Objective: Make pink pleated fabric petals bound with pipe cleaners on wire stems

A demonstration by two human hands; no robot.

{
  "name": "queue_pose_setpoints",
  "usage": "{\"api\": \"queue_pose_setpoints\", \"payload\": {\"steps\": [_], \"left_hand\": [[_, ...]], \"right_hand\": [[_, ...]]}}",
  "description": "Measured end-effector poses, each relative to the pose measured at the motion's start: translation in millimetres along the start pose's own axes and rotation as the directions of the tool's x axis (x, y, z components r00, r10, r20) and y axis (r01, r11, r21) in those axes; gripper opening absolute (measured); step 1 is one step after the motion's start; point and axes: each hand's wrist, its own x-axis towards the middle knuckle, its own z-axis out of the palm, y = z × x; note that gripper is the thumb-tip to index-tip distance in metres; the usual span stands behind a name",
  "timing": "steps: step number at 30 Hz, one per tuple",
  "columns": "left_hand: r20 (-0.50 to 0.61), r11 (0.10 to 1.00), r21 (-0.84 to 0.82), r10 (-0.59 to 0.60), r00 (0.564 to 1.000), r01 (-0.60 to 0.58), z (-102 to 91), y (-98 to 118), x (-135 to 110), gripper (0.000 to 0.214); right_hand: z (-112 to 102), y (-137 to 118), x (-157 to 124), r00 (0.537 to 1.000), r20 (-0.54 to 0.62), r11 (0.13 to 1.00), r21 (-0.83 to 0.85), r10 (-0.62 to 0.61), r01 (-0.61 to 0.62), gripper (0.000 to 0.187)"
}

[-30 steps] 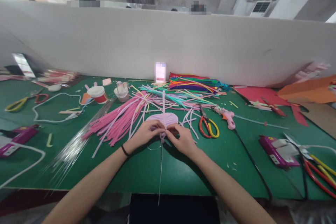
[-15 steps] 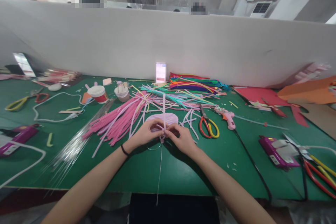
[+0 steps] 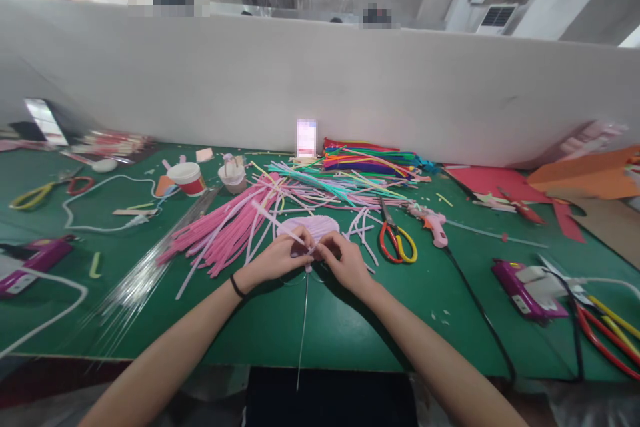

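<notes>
My left hand (image 3: pixel 277 257) and my right hand (image 3: pixel 343 263) meet at the middle of the green table (image 3: pixel 260 320). Both pinch a pale lilac pipe cleaner (image 3: pixel 280 225) where it wraps a thin metal wire (image 3: pixel 302 327). The pipe cleaner's free end slants up to the left. The wire runs from my fingers toward me, past the table's front edge. A flat lilac oval piece (image 3: pixel 315 224) made of pipe cleaners lies just behind my fingers.
A heap of pink pipe cleaners (image 3: pixel 220 230) lies to the left, mixed colours (image 3: pixel 365 160) behind. Red-yellow scissors (image 3: pixel 395 237) and a pink glue gun (image 3: pixel 433 221) with black cord sit right. Clear rods (image 3: pixel 140 273), two cups (image 3: pixel 187 180), purple tools (image 3: pixel 525 280) surround.
The pipe cleaner's free end, upright before, has swung down to the left. My hands stay in the same spot, fingers shifting slightly around the wire.
</notes>
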Motion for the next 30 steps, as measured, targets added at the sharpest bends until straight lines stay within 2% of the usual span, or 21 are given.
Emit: {"api": "queue_pose_setpoints", "payload": {"steps": [2,7,14,20,30], "left_hand": [[-0.027,0.997,0.071,-0.004,1.0,0.006,-1.2,-0.8,0.8,0.019],[-0.021,0.992,0.121,-0.029,0.999,0.032,-1.9,-2.4,1.1,0.018],[0.054,0.964,0.265,0.012,0.998,-0.026,-7.1,-2.2,-2.4,0.008],[0.021,0.902,0.428,0.054,0.998,-0.058,-8.2,-0.4,-3.8,0.016],[0.044,0.898,0.43,0.084,0.996,-0.094,-6.0,-4.2,-1.4,0.003]], "right_hand": [[-0.8,1.4,0.0,1.0,-0.021,0.997,-0.074,-0.019,0.017,0.014],[-5.4,2.7,0.0,0.994,-0.058,0.97,-0.232,-0.091,0.075,0.011],[-8.1,-0.7,-0.3,0.993,-0.061,0.963,-0.258,-0.102,0.083,0.013],[-12.3,-0.8,0.3,0.989,-0.096,0.96,-0.268,-0.113,0.083,0.013],[-11.1,-0.7,0.2,0.989,-0.093,0.954,-0.286,-0.117,0.086,0.014]]}}
